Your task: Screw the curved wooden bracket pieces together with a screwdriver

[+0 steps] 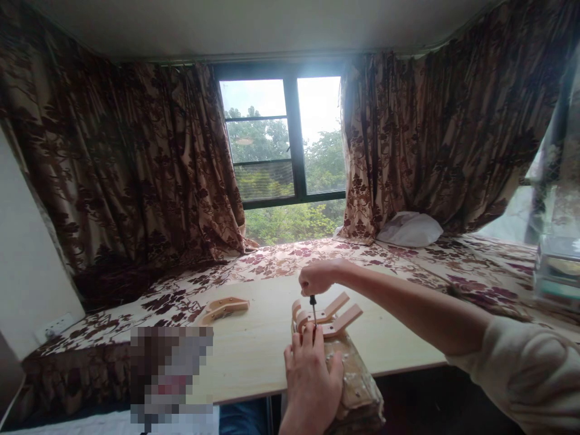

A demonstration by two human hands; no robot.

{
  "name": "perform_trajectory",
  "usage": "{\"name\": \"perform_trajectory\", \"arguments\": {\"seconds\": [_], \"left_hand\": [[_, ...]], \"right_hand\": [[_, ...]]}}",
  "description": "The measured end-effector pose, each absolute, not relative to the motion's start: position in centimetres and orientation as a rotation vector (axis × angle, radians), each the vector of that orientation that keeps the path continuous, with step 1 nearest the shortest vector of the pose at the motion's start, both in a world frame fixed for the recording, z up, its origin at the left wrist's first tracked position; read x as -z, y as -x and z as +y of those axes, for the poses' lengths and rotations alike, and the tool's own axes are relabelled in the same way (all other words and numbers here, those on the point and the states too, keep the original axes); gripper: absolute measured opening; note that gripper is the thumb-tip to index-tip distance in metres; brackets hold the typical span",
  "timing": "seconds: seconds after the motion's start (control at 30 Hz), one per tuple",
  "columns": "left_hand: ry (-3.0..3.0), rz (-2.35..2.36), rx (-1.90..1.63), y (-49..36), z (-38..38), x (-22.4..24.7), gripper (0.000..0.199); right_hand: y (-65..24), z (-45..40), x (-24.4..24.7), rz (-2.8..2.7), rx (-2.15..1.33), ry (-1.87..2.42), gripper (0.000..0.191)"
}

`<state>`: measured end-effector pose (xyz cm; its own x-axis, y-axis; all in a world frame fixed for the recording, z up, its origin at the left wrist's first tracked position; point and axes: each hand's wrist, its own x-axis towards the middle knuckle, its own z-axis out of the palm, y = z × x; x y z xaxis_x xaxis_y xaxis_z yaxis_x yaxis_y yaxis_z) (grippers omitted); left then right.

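Observation:
My right hand (317, 277) is wrapped round the dark handle of a screwdriver (313, 305), which stands upright, tip down, among pale wooden curved pieces (338, 323). Below it my left hand (312, 377) lies back up, fingers pointing forward, with its fingertips by the screwdriver's tip at the near wooden piece and its thumb apart. These pieces rest on a worn block wrapped in brown tape (356, 386). What lies under my left fingertips is hidden.
Similar wooden pieces (226, 307) lie on the pale board (254, 362) to the left. Behind is a flower-patterned cloth (281, 257) with a white bag (410, 229) at the right. A blurred-out patch (172, 377) covers the lower left.

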<state>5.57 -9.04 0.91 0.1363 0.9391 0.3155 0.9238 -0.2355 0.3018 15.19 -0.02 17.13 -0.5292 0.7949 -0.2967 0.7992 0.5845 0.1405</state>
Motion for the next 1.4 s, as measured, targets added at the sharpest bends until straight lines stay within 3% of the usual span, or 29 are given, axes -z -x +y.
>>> {"name": "perform_trajectory", "arguments": {"seconds": [1.4], "left_hand": [[-2.359, 1.925, -0.662, -5.5, -9.2, -1.2, 0.054]], "right_hand": [[-14.8, 0.3, -17.4, 2.472, 0.222, -1.241, 0.032]]}}
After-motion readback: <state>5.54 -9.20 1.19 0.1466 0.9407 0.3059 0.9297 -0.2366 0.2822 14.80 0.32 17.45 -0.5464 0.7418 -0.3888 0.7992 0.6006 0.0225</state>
